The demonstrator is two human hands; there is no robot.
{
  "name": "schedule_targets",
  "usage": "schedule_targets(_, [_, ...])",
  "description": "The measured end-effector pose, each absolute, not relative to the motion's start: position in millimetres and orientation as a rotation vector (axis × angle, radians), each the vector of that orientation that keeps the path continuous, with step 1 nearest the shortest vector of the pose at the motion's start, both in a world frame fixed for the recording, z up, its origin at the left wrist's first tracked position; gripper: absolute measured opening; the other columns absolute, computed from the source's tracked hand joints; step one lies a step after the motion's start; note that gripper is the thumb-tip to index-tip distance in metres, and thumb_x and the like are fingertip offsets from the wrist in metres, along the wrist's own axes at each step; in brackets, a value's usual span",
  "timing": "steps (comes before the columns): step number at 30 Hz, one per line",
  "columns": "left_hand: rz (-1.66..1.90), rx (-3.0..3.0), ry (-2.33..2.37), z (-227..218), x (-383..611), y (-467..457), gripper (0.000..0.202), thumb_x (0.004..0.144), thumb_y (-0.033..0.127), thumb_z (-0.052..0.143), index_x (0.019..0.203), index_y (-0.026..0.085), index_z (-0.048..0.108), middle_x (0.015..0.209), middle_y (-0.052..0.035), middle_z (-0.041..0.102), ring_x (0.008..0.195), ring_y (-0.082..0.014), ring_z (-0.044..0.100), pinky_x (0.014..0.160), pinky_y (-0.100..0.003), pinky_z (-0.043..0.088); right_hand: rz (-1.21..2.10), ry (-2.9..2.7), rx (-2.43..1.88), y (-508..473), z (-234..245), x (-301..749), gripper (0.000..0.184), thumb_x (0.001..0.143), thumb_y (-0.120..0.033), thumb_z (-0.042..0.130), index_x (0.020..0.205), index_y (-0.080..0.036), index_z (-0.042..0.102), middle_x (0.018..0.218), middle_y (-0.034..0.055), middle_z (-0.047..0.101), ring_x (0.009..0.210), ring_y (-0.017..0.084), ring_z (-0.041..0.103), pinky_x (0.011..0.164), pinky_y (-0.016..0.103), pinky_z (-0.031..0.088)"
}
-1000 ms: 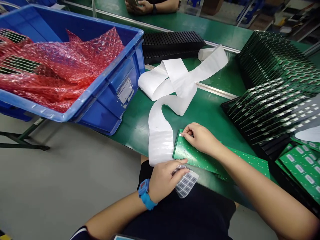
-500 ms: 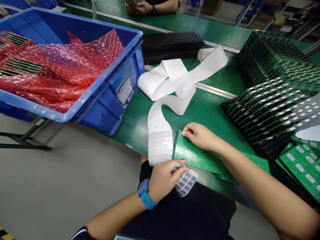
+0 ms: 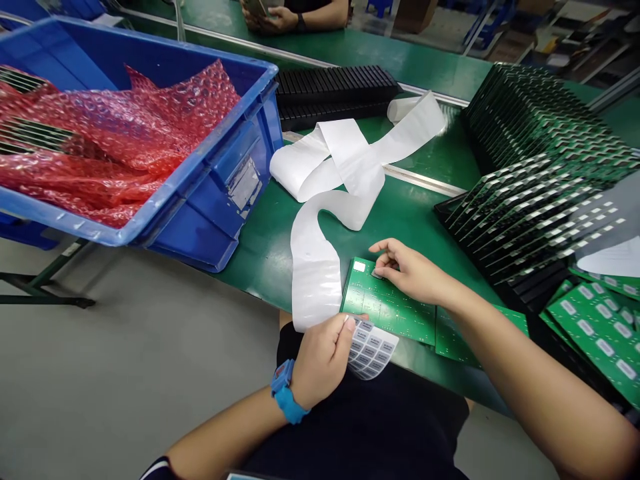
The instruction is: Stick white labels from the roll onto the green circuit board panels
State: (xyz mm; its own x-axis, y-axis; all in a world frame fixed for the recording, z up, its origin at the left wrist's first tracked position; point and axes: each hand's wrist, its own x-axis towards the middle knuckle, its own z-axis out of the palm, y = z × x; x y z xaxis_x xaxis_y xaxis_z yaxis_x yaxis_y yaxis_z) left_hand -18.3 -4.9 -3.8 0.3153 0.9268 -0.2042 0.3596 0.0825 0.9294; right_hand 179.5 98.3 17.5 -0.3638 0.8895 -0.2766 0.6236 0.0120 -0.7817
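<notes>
My left hand (image 3: pixel 324 353), with a blue watch on its wrist, pinches a curled sheet of labels (image 3: pixel 371 353) printed in grey rows, just in front of a green circuit board (image 3: pixel 390 308). Over that board's upper edge, my right hand (image 3: pixel 407 270) has thumb and index finger pinched on a small greyish label (image 3: pixel 377 274). A white label (image 3: pixel 359 266) lies at the board's upper left corner, left of my fingertips. Another green board (image 3: pixel 460 340) is partly hidden beneath my right forearm.
A long white backing strip (image 3: pixel 315 267) winds across the green table (image 3: pixel 265 233). On the left is a blue crate (image 3: pixel 200 193) with red bubble wrap (image 3: pixel 150 127). Black racks of boards (image 3: pixel 530 200) and loose labelled boards (image 3: pixel 600 333) fill the right. Another person's hands (image 3: pixel 273 20) hold a phone opposite.
My right hand has moved slightly right from the board's corner, uncovering the white label there. My left hand has turned the label sheet so more of its rows show.
</notes>
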Motion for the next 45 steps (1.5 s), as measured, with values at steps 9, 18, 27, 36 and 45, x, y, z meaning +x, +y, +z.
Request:
schedule_targets(9, [0.656, 1.39, 1.234, -5.7, -16.9, -4.5, 0.034, 0.096, 0.035, 0.03, 0.096, 0.022, 0.062, 0.09, -0.0011, 0.067, 0.067, -0.0138, 0.054, 0.069, -0.024, 0.043, 0.706, -2.268, -1.49, 85.4, 6.2, 172.0, 0.02, 0.082, -0.009, 0.048, 0.099, -0.019, 0.049, 0.088, 0.0053, 0.057, 0.082, 0.021, 0.055, 0.075, 0.036, 0.045])
schedule_targets(18, [0.711, 1.484, 1.283, -6.8, -16.3, -5.3, 0.037, 0.094, 0.034, 0.034, 0.064, 0.017, 0.047, 0.056, 0.0025, 0.042, 0.052, -0.0105, 0.039, 0.05, -0.023, 0.03, 1.28, -1.892, -1.4, 26.0, 36.2, 145.6, 0.008, 0.082, -0.027, 0.061, 0.077, -0.021, 0.063, 0.075, 0.0007, 0.06, 0.074, 0.017, 0.058, 0.067, 0.03, 0.046])
schedule_targets(27, [0.71, 1.363, 1.221, -2.1, -16.7, -7.8, 0.035, 0.093, 0.036, 0.038, 0.087, 0.017, 0.066, 0.086, -0.0036, 0.069, 0.062, -0.0122, 0.054, 0.055, -0.022, 0.038, 1.14, -1.925, -1.933, 77.3, 28.8, 199.8, 0.019, 0.082, -0.035, 0.056, 0.075, -0.019, 0.064, 0.076, 0.002, 0.065, 0.07, 0.019, 0.058, 0.063, 0.03, 0.041])
schedule_targets(36, [0.631, 1.457, 1.291, -2.4, -14.0, -5.9, 0.035, 0.093, 0.035, 0.039, 0.074, 0.017, 0.062, 0.099, -0.0046, 0.07, 0.063, -0.0127, 0.057, 0.055, -0.022, 0.041, 0.884, -2.168, -1.965, 79.7, 17.6, 193.9, 0.015, 0.084, -0.021, 0.05, 0.073, -0.018, 0.059, 0.078, 0.0045, 0.06, 0.067, 0.018, 0.055, 0.06, 0.029, 0.04])
schedule_targets(45, [0.624, 1.443, 1.292, -2.9, -13.3, -4.9, 0.035, 0.093, 0.036, 0.039, 0.073, 0.017, 0.061, 0.105, -0.0055, 0.069, 0.065, -0.0139, 0.06, 0.057, -0.023, 0.044, 0.417, -2.175, -1.887, 65.5, 20.5, 208.2, 0.031, 0.083, -0.025, 0.053, 0.112, -0.014, 0.051, 0.084, 0.0085, 0.057, 0.078, 0.025, 0.056, 0.067, 0.038, 0.045])
